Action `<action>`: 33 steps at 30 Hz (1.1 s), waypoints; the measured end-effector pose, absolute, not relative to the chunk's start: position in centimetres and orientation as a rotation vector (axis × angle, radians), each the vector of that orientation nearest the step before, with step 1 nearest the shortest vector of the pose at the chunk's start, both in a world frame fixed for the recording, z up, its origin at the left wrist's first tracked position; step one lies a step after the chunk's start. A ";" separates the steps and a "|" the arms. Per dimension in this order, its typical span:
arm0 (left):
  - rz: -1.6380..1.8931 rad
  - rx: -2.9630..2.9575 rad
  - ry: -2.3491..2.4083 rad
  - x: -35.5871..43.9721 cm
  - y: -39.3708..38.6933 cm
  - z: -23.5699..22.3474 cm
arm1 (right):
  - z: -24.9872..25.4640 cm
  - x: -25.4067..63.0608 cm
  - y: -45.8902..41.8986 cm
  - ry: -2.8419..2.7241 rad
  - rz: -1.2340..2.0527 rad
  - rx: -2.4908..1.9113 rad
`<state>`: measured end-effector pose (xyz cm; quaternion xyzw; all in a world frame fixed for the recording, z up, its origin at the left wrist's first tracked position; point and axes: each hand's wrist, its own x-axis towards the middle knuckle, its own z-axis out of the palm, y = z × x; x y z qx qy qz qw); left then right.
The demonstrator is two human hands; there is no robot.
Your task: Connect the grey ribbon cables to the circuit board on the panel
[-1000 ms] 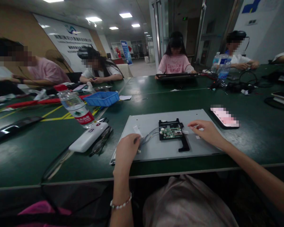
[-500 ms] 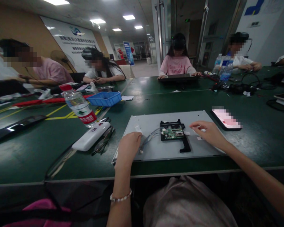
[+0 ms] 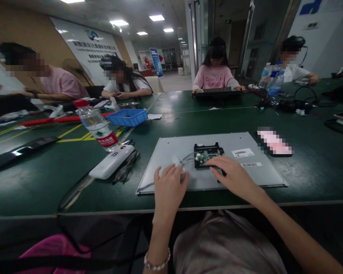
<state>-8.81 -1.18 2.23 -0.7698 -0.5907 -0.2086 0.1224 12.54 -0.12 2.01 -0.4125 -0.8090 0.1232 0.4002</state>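
a long green table point(image 3: 103, 201) fills most of the view, and across it sits a person in a pink top point(image 3: 214, 78), hands at a dark flat panel point(image 3: 217, 93). on the near side lies a flat grey panel point(image 3: 174, 146), its front edge close to the table's edge. the right hand point(image 3: 234, 175) reaches over the panel from the right, fingertips at the circuit board, thumb and forefinger a narrow gap apart; whether they grip the board i cannot tell. the left hand point(image 3: 170, 186) is over the panel's near left part, fingers loosely curled beside the cables; whether it pinches one is hidden. a bottle with a red cap point(image 3: 107, 140) stands beyond the white power bank, with a blue tray point(image 3: 128, 118) behind it. a phone point(image 3: 275, 141) lies just right of the panel. the white power bank point(image 3: 112, 162) lies left of it, eyeglasses point(image 3: 126, 167) alongside. a black bracket point(image 3: 207, 145) rests near the panel's middle, holding a green circuit board point(image 3: 202, 158). thin grey cables point(image 3: 188, 156) run left from the board. smallest are two white labels point(image 3: 242, 153) on the panel's right part.
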 end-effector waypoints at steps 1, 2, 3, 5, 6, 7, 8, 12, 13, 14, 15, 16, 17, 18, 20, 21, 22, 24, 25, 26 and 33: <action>-0.652 -2.229 -1.729 -8.9 -1.2 2.2 | 2.0 11.8 -0.2 -2.067 0.306 -1.032; -0.688 -2.212 -1.735 -9.0 -1.2 2.2 | 2.0 11.1 -0.2 -2.089 0.295 -1.022; -0.713 -2.199 -1.745 -9.2 -1.0 2.1 | 2.0 10.4 -0.1 -2.117 0.280 -1.013; -0.725 -2.181 -1.778 -9.6 -0.6 2.0 | 1.9 9.1 -0.1 -2.188 0.254 -0.986; -0.718 -2.176 -1.796 -9.8 -0.3 1.9 | 1.9 8.4 0.0 -2.222 0.243 -0.969; -0.710 -2.173 -1.813 -10.0 -0.1 1.7 | 1.8 7.7 0.0 -2.253 0.235 -0.953; -0.704 -2.175 -1.828 -10.1 0.2 1.6 | 1.7 7.1 0.1 -2.277 0.227 -0.938; -0.660 -2.246 -1.878 -10.6 0.8 0.9 | 1.2 5.1 0.2 -2.333 0.175 -0.900; -0.640 -2.279 -1.886 -10.6 0.9 0.8 | 1.1 4.9 0.2 -2.344 0.166 -0.892; -0.624 -2.309 -1.892 -10.7 0.9 0.8 | 1.0 4.7 0.1 -2.352 0.162 -0.886; -0.617 -2.332 -1.894 -10.8 0.9 0.7 | 1.0 4.6 0.1 -2.356 0.163 -0.882; -0.620 -2.346 -1.894 -10.8 0.9 0.7 | 1.0 4.5 0.1 -2.359 0.165 -0.883; -0.634 -2.350 -1.891 -10.9 0.9 0.7 | 1.0 4.5 0.1 -2.360 0.166 -0.887; -0.652 -2.353 -1.887 -10.9 0.9 0.7 | 1.0 4.5 0.1 -2.362 0.166 -0.892; -0.691 -2.353 -1.880 -11.0 0.8 0.7 | 0.9 4.4 0.2 -2.366 0.161 -0.904; -0.706 -2.354 -1.878 -11.0 0.8 0.7 | 0.9 4.4 0.3 -2.367 0.161 -0.912; -0.716 -2.353 -1.881 -11.0 0.9 0.7 | 0.9 4.3 0.3 -2.366 0.165 -0.923; -0.724 -2.340 -1.896 -11.0 0.9 0.7 | 0.9 4.2 0.4 -2.364 0.182 -0.947; -0.721 -2.331 -1.903 -11.0 1.0 0.7 | 0.9 4.2 0.4 -2.365 0.190 -0.959; -0.715 -2.324 -1.906 -11.0 1.0 0.7 | 0.9 4.1 0.4 -2.369 0.194 -0.969; -0.639 -2.235 -1.949 -10.6 1.2 0.6 | -0.1 4.3 -0.3 -2.388 0.170 -1.005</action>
